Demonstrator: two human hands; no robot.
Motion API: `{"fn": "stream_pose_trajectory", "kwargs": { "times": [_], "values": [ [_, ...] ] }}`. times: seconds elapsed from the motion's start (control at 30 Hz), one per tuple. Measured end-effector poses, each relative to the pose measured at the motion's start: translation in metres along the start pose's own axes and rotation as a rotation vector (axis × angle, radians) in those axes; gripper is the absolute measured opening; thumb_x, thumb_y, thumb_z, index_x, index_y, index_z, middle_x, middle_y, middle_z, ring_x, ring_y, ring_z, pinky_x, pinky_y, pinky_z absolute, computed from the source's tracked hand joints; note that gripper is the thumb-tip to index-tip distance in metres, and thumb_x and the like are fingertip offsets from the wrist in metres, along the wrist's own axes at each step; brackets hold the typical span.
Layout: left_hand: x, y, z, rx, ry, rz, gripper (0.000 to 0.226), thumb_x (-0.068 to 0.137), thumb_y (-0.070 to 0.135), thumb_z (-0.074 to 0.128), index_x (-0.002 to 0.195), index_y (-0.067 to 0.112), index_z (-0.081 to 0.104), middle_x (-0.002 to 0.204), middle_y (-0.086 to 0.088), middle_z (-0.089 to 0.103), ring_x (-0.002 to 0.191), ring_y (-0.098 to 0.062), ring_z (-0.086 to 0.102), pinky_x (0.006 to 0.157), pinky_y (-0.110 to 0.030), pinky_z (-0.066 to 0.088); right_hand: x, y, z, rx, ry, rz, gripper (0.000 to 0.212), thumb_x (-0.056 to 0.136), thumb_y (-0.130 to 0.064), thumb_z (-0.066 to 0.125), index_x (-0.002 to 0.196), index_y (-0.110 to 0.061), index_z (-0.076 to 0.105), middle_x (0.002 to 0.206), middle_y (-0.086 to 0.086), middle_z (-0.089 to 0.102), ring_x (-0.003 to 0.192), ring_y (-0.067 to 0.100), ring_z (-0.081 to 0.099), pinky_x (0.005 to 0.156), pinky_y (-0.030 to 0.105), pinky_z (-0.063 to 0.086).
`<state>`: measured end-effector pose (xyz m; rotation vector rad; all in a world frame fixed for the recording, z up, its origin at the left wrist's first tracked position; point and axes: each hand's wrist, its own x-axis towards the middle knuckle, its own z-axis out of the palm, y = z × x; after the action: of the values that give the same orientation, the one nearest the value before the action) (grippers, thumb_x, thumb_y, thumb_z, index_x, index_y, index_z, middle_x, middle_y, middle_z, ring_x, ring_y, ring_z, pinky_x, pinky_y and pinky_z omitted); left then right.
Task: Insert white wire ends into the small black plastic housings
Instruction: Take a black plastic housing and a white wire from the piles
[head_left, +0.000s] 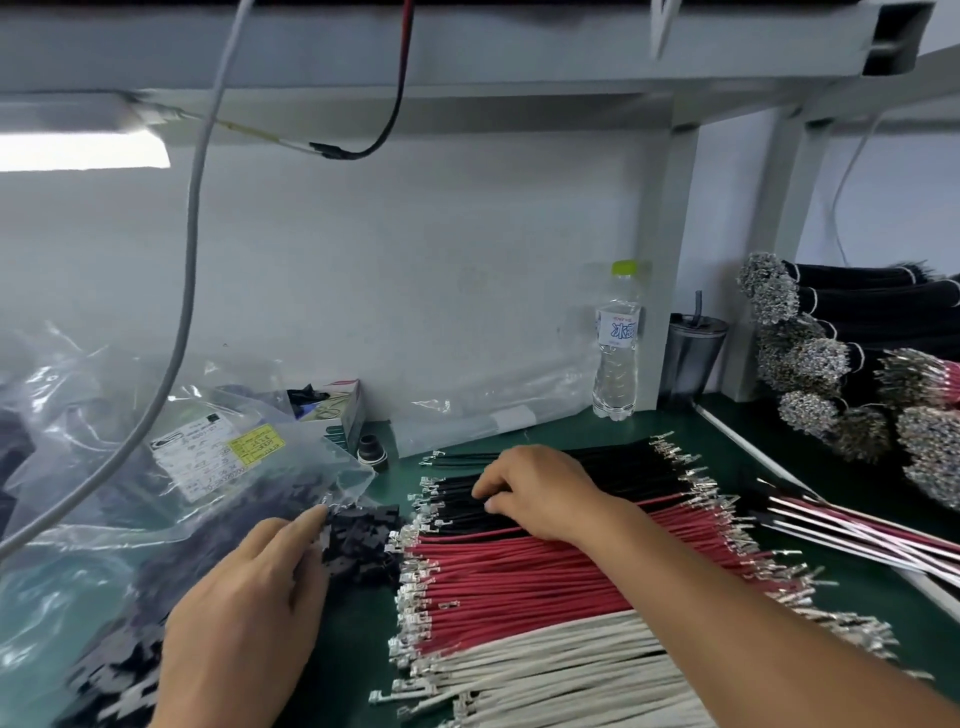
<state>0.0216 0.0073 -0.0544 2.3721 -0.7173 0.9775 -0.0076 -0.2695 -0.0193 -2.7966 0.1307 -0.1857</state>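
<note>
White wires (561, 670) with metal terminals lie in a flat row nearest me, next to red wires (519, 577) and black wires (623, 475) farther back. A pile of small black plastic housings (363, 540) spills from a clear bag (156, 519) on the left. My left hand (249, 613) reaches into that pile, fingertips touching the housings. My right hand (535, 491) rests on the black wires, fingers bent and pinching at one of them; the pinch itself is blurred.
A green mat (810, 452) covers the bench. A water bottle (617, 343) and a dark cup (693, 358) stand at the back wall. Bundled black wires with terminals (831, 353) stack at right. Finished red-white leads (857, 525) lie right. A grey cable (189, 249) hangs left.
</note>
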Motion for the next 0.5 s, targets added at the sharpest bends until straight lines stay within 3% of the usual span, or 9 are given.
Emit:
{"fn": "stream_pose_trajectory", "kwargs": {
  "times": [0.1,0.23,0.37,0.43,0.5],
  "values": [
    [-0.002,0.006,-0.002,-0.064,-0.012,-0.001,0.027,0.08,0.009,0.075,0.105,0.017,0.081,0.085,0.008,0.069,0.048,-0.018,0.059,0.039,-0.026,0.047,0.003,0.003,0.003,-0.017,-0.004,0.005,0.012,0.094,-0.026,0.067,0.1,-0.031,0.077,0.107,-0.012,0.074,0.098,0.009,0.066,0.084,0.029,0.05],
    [-0.003,0.014,-0.006,-0.126,-0.041,0.018,0.023,0.093,0.012,0.064,0.107,0.019,0.081,0.089,0.013,0.069,0.051,-0.012,0.058,0.038,-0.027,0.048,0.002,0.005,0.004,-0.035,-0.019,-0.006,0.009,0.096,-0.032,0.064,0.097,-0.032,0.073,0.107,-0.014,0.069,0.097,0.01,0.064,0.082,0.03,0.048],
    [-0.004,0.021,-0.01,-0.179,-0.089,-0.01,0.027,0.079,0.007,0.077,0.104,0.02,0.082,0.089,0.014,0.068,0.05,-0.008,0.058,0.039,-0.024,0.046,0.002,0.005,0.0,0.016,-0.077,0.003,0.011,0.089,-0.041,0.071,0.097,-0.036,0.075,0.102,-0.017,0.071,0.094,0.005,0.064,0.084,0.031,0.051],
    [-0.005,0.021,-0.008,-0.213,-0.097,-0.006,0.032,0.074,0.0,0.083,0.102,0.017,0.082,0.088,0.014,0.067,0.049,-0.004,0.056,0.042,-0.022,0.045,0.004,0.003,-0.002,0.045,-0.07,0.024,0.003,0.085,-0.036,0.076,0.088,-0.035,0.076,0.093,-0.018,0.072,0.088,0.003,0.064,0.08,0.029,0.052],
    [-0.006,0.021,-0.006,-0.232,-0.092,-0.002,0.038,0.069,-0.005,0.086,0.101,0.014,0.082,0.087,0.012,0.066,0.051,-0.004,0.057,0.046,-0.023,0.049,0.006,0.0,-0.003,0.055,-0.052,0.024,0.01,0.083,-0.032,0.079,0.077,-0.035,0.072,0.085,-0.018,0.07,0.083,0.0,0.063,0.075,0.027,0.05]
  ]
}}
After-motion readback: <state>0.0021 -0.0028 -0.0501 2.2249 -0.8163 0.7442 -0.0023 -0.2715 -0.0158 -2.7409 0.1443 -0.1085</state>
